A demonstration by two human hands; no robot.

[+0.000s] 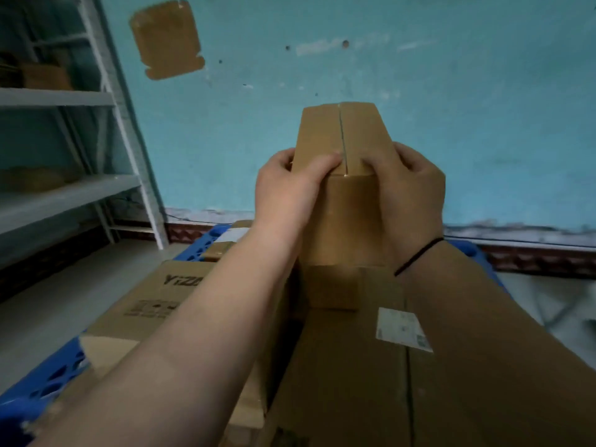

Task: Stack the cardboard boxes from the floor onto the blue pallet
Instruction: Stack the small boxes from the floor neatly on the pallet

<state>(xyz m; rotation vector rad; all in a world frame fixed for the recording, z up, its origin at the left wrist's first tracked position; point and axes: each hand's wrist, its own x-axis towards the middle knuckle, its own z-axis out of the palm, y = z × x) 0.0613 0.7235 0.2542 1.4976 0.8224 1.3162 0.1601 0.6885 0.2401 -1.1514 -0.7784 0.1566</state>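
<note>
At the far left stands a metal shelf rack (64, 130) against the teal wall (451, 108), with a strip of bare floor (48, 314) beside it; no loose boxes show on that strip. Next comes the blue pallet (42, 379), its edge visible at the lower left and again behind the stack. A printed box (154, 304) already lies on it, and to its right a large box (354, 366) with a white label (401, 327) lies alongside.

Your left hand (290, 191) and your right hand (409, 195) both clasp a small box (345, 162), thumbs pressed on its top flaps, one on each side of the seam. You hold it above the large box, toward the far end of the stack; whether it already rests there I cannot tell.

So I judge the stacking well under way, with this box yet to be let go. The floor at right is mostly hidden, so what remains is unclear.
</note>
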